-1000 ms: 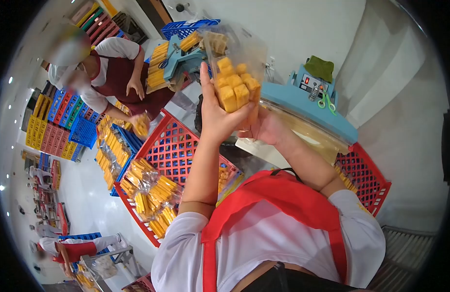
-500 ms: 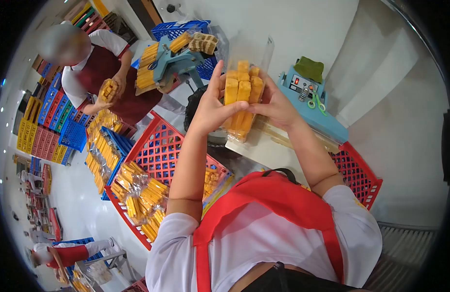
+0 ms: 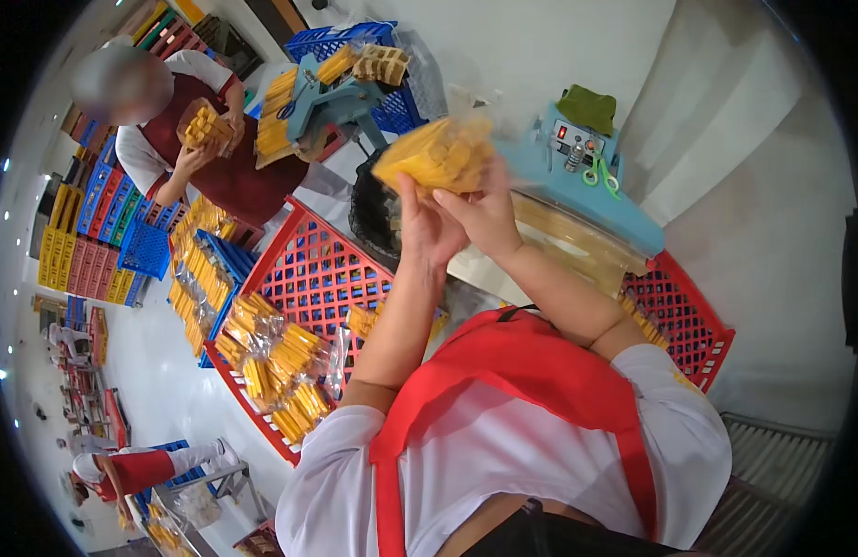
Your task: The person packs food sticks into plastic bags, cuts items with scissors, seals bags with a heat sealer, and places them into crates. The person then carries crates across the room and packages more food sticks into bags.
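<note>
A clear plastic bag of yellow sticks (image 3: 429,160) is held up in front of me, tilted to the left and slightly blurred. My left hand (image 3: 429,227) supports it from below, fingers closed on its underside. Around the right end of the bag, my right hand (image 3: 487,212) is closed too, its fingers partly hidden and smeared by motion. Behind my right hand is a light-blue machine (image 3: 624,223) with a red switch, green-handled scissors (image 3: 600,176) and a green cloth (image 3: 587,110) on it. A pale work surface (image 3: 484,277) lies below the hands.
To the left, a red crate (image 3: 299,269) holds several bags of yellow sticks (image 3: 285,362). Another red crate (image 3: 679,320) is at right. A co-worker (image 3: 201,153) holds a similar bag beside another blue machine (image 3: 331,111). A black-lined bin (image 3: 371,209) stands between us.
The bag has gone from upright to tilted sideways and moved left. My right hand has moved left, closer to my left hand. The co-worker's bag has been raised.
</note>
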A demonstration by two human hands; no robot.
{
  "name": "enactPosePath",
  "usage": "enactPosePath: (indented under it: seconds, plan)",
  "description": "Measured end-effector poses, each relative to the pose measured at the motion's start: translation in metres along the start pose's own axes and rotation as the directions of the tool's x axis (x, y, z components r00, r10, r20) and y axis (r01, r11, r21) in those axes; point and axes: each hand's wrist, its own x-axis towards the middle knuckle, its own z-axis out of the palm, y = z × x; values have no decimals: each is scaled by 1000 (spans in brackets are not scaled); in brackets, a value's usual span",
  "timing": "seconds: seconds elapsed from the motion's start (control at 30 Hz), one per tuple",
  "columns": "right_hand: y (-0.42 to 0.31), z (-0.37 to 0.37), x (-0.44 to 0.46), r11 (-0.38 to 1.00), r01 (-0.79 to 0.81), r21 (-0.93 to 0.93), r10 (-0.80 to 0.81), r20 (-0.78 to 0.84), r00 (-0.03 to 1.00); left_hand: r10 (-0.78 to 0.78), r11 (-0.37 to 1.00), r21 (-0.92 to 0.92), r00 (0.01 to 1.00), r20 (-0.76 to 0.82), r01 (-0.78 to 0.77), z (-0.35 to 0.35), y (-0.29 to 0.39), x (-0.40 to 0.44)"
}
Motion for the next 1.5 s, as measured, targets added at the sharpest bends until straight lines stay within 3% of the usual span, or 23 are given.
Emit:
enactPosePath:
  seconds: [0.13,0.2,0.23,0.3,0.33,0.37,0.4,0.43,0.5,0.73,0.8,0.87,0.93,1.0,1.03,1.1,1.17,1.23,1.27,1.33,1.37,1.47,1.5]
  plan:
    - [-10,-26,0,972,-34,-234,82,197,977,180,983,-36,983,-26,-181,-5,21,9]
    - [-28,-65,11,690,95,-717,112,236,965,243,966,-78,969,-46,-246,-5,38,12]
    - [-34,-91,21,625,64,-778,35,110,993,263,955,-117,960,-93,-273,-4,48,13]
    - [-24,-169,43,499,-349,-793,199,-287,937,317,935,-124,939,-134,-334,-2,64,15]
    - [-16,-209,45,306,-197,-931,18,-201,979,346,924,-118,927,-143,-363,0,70,16]
    - [-34,-206,48,-23,-299,-954,169,-298,939,368,914,-118,916,-159,-387,1,74,19]
    - [-28,-223,48,-154,-310,-938,252,-340,906,389,904,-117,906,-170,-410,3,79,22]
    - [-19,-240,50,-284,-305,-909,319,-389,864,388,905,-164,919,-62,-393,-3,84,25]
    - [-15,-244,54,-367,-332,-869,450,-479,754,390,900,-207,921,-5,-383,-2,89,26]
    - [7,-257,60,-378,-295,-878,468,-456,757,386,869,-363,919,77,-335,4,98,33]
    - [5,-254,56,-237,-241,-941,378,-318,869,378,862,-409,917,129,-298,6,103,36]
    - [10,-267,59,-184,-253,-950,378,-306,874,408,875,-303,912,45,-377,8,107,37]
    - [13,-279,63,-132,-265,-955,378,-295,877,413,874,-320,906,95,-365,6,115,39]
    - [-7,-269,73,-57,-633,-772,587,-539,605,418,873,-336,897,143,-354,3,123,43]
    - [-11,-272,73,-56,-631,-774,588,-536,606,443,861,-309,894,62,-405,1,127,44]
    - [-23,-278,66,228,-781,-581,658,-500,564,468,847,-274,883,-24,-456,-6,135,46]
    - [-64,-266,58,198,-689,-697,741,-354,571,411,845,-436,898,158,-310,-13,149,49]
    - [-110,-226,38,339,-688,-641,722,-292,627,443,855,-357,888,122,-377,-20,161,54]
    - [-119,-206,36,339,-688,-642,722,-292,628,472,857,-277,878,84,-434,-25,166,55]
    - [-127,-163,22,703,-556,-444,582,-90,808,470,874,-182,879,78,-451,-38,176,66]
    - [-120,-141,22,756,-487,-438,561,49,826,472,881,-87,878,81,-466,-42,177,72]
    - [-95,-58,47,790,-100,-605,408,398,822,437,899,-62,893,110,-433,-39,173,86]
    - [-89,-42,53,748,-121,-652,457,374,807,431,901,-95,897,102,-422,-40,171,90]
